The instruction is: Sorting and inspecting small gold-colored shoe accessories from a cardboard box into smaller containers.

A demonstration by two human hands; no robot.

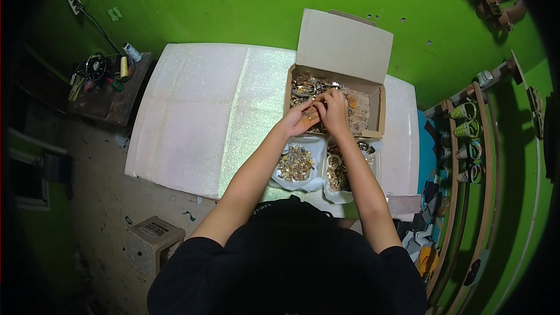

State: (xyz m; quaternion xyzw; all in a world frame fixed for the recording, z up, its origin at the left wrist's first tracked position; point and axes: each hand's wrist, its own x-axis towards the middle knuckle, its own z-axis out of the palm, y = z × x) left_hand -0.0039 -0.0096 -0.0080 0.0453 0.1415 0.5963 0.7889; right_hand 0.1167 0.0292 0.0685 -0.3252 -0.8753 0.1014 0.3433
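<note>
An open cardboard box (378, 108) with its lid up sits on a glittery white sheet (198, 111) and holds many small gold and silver metal pieces. Both hands are over the box. My left hand (298, 119) and my right hand (333, 111) meet with fingers pinched around a small metal piece (312, 100); which hand grips it is hard to tell. Below my forearms lie two white bags, the left bag (296, 164) full of small gold pieces, the right bag (336, 170) with gold rings.
A dark side table (114, 102) at the left carries thread spools and tools. A small cardboard box (154, 234) stands on the floor. Curved wooden racks (466, 140) with shoes line the right side, with scraps (423, 239) beneath. The wall is green.
</note>
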